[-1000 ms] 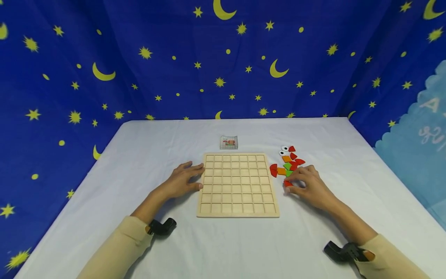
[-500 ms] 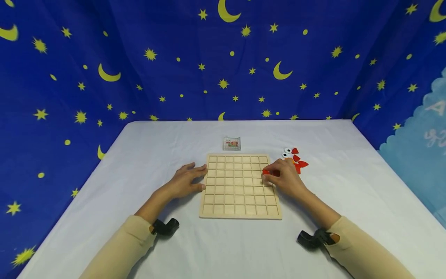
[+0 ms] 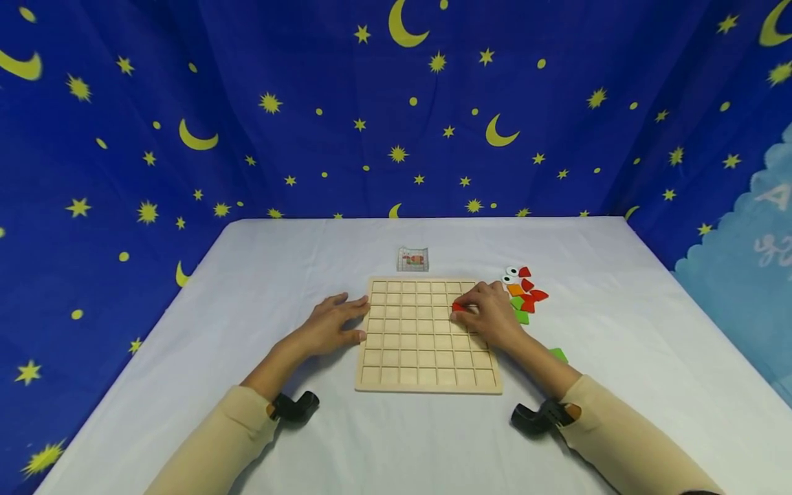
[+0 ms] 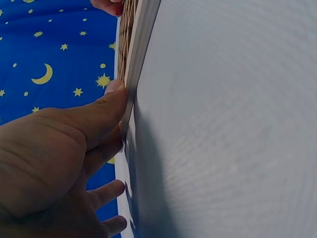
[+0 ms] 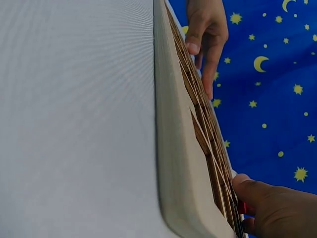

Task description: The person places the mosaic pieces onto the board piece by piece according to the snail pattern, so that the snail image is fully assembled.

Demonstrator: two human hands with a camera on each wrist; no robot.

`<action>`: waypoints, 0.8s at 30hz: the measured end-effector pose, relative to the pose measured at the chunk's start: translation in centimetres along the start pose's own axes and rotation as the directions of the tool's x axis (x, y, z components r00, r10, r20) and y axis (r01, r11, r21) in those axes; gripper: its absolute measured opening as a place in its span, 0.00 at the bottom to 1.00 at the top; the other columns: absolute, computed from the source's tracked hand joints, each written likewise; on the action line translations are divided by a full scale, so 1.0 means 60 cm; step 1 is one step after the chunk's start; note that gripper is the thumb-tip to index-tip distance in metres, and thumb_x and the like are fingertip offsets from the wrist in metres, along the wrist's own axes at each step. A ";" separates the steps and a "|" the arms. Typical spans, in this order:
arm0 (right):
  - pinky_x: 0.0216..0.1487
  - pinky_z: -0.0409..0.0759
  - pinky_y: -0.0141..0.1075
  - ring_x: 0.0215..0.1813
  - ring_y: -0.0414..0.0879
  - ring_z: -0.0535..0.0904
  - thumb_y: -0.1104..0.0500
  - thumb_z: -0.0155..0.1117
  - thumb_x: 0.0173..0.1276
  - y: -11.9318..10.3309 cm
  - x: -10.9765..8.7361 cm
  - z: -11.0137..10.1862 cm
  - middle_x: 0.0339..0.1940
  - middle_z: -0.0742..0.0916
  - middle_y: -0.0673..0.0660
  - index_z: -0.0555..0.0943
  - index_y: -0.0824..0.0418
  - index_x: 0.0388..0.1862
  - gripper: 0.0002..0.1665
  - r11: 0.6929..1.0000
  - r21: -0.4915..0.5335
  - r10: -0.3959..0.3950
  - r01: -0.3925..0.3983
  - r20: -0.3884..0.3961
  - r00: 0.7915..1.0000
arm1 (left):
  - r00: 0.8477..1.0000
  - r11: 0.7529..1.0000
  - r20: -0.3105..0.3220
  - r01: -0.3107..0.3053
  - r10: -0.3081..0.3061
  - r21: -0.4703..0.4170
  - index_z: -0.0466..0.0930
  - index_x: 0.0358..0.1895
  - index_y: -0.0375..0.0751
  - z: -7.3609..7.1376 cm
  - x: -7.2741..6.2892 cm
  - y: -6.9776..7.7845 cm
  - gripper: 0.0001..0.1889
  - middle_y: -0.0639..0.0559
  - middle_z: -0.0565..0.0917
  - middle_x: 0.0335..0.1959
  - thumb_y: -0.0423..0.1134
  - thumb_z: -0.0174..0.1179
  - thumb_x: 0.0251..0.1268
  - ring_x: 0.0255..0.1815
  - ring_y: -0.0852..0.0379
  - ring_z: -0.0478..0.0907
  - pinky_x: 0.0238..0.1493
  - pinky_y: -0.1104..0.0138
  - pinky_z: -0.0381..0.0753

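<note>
A wooden grid board (image 3: 408,338) lies on the white table, its square cells bare to the left of the right hand. My right hand (image 3: 491,316) is over the board's right part and pinches a small red piece (image 3: 458,308) between thumb and fingers, close over a cell. The same red piece (image 5: 243,208) shows partly behind the thumb in the right wrist view. My left hand (image 3: 331,326) rests against the board's left edge with fingers spread; in the left wrist view, its thumb (image 4: 115,88) touches the rim.
Loose red pieces (image 3: 528,303), an orange piece (image 3: 515,290), green pieces (image 3: 522,317) and two round eye pieces (image 3: 512,271) lie right of the board. Another green piece (image 3: 559,355) is beside the right forearm. A small picture card (image 3: 412,260) lies behind the board.
My right hand has moved left from the loose pieces onto the board, bringing the red piece with it. The left hand has stayed at the board's edge.
</note>
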State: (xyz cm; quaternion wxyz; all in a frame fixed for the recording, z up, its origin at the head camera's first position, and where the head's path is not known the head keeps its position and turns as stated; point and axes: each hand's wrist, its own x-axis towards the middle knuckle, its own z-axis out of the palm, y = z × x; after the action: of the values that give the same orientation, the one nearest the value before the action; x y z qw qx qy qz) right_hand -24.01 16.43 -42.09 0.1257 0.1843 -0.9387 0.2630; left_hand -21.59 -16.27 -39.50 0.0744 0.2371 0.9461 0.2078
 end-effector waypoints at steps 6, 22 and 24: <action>0.41 0.60 0.38 0.42 0.49 0.66 0.47 0.73 0.54 0.000 -0.001 0.003 0.37 0.81 0.55 0.87 0.55 0.40 0.18 1.000 -0.016 0.002 -0.002 0.012 1.000 | 1.000 1.000 -0.004 0.007 -0.007 -0.009 0.65 0.68 0.42 0.002 -0.001 0.000 0.32 0.48 0.62 0.73 0.48 0.60 0.62 0.75 0.33 0.49 0.70 0.37 0.47; 0.41 0.59 0.38 0.42 0.49 0.64 0.49 0.73 0.55 0.003 -0.005 -0.009 0.39 0.81 0.55 0.87 0.56 0.42 0.18 0.999 0.034 -0.017 0.017 0.015 1.000 | 1.000 1.000 -0.006 -0.013 0.013 -0.021 0.65 0.68 0.40 -0.002 -0.002 0.000 0.32 0.46 0.62 0.73 0.47 0.61 0.62 0.75 0.32 0.49 0.69 0.36 0.47; 0.40 0.58 0.38 0.42 0.49 0.63 0.51 0.73 0.55 0.004 -0.005 -0.016 0.38 0.81 0.55 0.86 0.57 0.43 0.18 0.998 0.056 -0.011 0.010 0.016 1.000 | 1.000 1.000 -0.007 -0.011 0.011 -0.019 0.65 0.68 0.40 -0.001 -0.002 -0.001 0.32 0.46 0.62 0.73 0.47 0.60 0.62 0.75 0.32 0.49 0.69 0.36 0.47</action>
State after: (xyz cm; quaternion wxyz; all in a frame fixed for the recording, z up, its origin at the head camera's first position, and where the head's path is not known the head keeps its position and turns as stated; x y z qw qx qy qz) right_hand -23.71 17.23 -41.54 0.1142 0.1949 -0.9310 0.2869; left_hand -21.53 -16.37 -39.48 0.0723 0.2408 0.9430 0.2180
